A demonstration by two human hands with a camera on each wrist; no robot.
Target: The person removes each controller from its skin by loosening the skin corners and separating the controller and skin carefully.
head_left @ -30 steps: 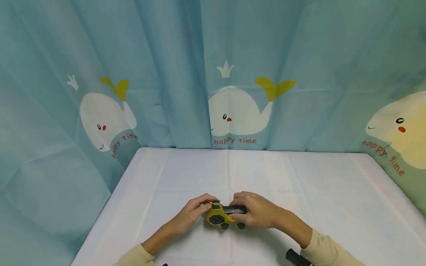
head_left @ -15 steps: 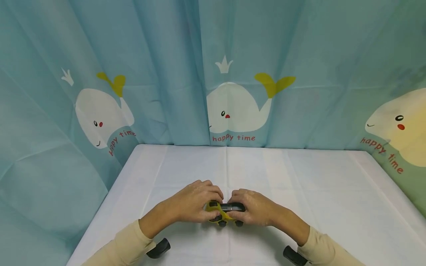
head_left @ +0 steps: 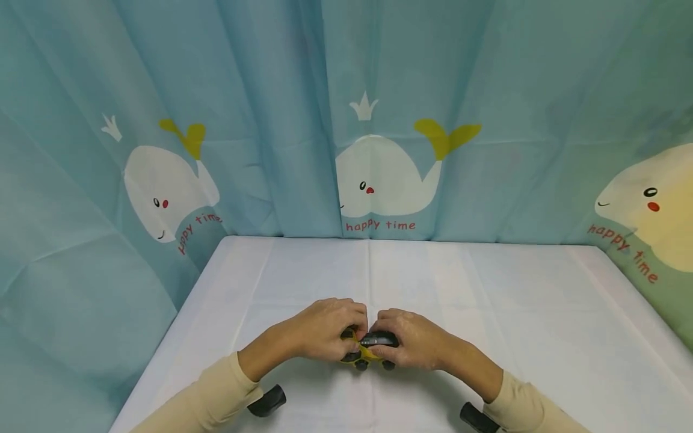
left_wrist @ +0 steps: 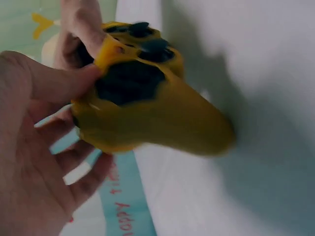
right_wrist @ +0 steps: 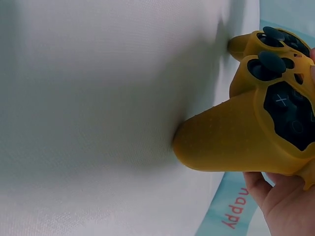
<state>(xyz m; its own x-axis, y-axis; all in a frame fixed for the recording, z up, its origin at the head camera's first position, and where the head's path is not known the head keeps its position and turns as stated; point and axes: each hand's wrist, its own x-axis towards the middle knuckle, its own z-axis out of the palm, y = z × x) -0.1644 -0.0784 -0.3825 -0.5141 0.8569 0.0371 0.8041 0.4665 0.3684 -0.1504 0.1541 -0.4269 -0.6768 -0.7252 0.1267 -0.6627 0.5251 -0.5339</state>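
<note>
1. Evidently the game controller (head_left: 381,338) is kept secure from both ends: in the head view it sits low and central, between the left hand (head_left: 327,329) and the right hand (head_left: 414,338). Each is closed round its own end, thumb on the near side and fingers over the far side, probably so that one steadies while the other works at the yellow cover (head_left: 370,355). Towards the right, dark casing shows above that cover. The white table (head_left: 433,288) spreads beneath.

2. In the left wrist view, the controller fills the upper middle. The left thumb (left_wrist: 74,83) presses beside the dark button area (left_wrist: 130,81), while the other fingers curve behind, spread apart, presumably backing that pressure. Blur hides whether this end touches the table.

3. In the right wrist view, the controller stands at the right edge. Its near handle (right_wrist: 221,142) points left, tip seemingly against the table, which likely props it. The right hand's fingers show below, at lower right; a small flap (right_wrist: 309,179) of cover juts out there, suggesting a loose fit.
</note>
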